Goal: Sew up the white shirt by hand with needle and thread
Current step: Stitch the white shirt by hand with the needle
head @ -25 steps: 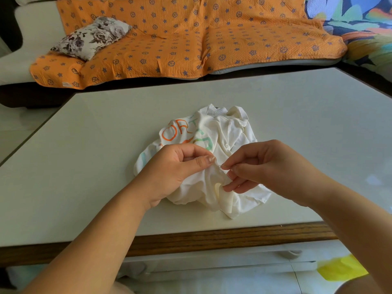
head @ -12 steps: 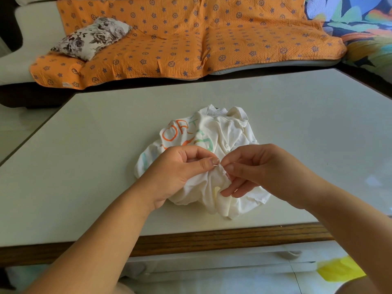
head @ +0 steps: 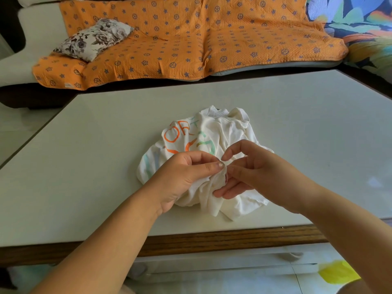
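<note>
Our left hand pinches the white shirt between thumb and forefinger; our right hand curls its fingertips alongside.

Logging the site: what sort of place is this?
Probably a home living room: an orange patterned sofa cover, a floral cushion on it, and a pale table in front.

1. The white shirt is seen to be soft, matt cloth, crumpled into folds, with flat orange and green lettering printed on it.
2. The tabletop is finished smooth and pale, with a faint sheen; a soft reflection is caught at its right side.
3. Its front edge is trimmed with dark, grained wood.
4. The sofa cover is made of orange cloth with a crinkled, quilted texture.
5. The pillow is covered in matt floral cloth.
6. The floor is laid with glossy pale tiles.
</note>
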Tool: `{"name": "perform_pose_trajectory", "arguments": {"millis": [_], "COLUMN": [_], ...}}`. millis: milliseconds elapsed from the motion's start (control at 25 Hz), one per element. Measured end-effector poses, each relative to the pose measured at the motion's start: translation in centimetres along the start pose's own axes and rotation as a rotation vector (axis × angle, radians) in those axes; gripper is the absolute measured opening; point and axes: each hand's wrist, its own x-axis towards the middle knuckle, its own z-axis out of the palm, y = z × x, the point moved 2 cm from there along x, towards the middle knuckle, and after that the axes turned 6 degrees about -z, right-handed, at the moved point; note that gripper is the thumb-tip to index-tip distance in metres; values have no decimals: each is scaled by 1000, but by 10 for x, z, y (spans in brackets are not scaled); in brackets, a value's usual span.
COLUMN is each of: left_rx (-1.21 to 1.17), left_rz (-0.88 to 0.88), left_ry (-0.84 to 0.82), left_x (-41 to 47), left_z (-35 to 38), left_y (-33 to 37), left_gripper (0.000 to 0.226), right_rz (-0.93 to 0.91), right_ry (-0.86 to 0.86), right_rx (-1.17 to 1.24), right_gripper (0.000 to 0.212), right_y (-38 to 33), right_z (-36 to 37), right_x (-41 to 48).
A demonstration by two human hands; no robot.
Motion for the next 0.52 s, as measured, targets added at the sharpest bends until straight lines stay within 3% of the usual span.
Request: {"name": "perform_pose_trajectory", "arguments": {"millis": [120,200,520], "left_rx": [54,75,139], "left_rz": [-11,2,-56], "left_ry": [49,85,113], "left_x": [2,3,5], "left_z": [1,2,5], "left_y": [-2,-2,-3], "left_gripper": [25,28,13], "right_rz": [-80,-110,-236], "right_ry": [23,72,455], "right_rx": [-183,-230,-418], "right_gripper": [24,19,11], "right_y": [6,7,2], "right_z": [5,8,-5], "right_x": [-1,0,12]}}
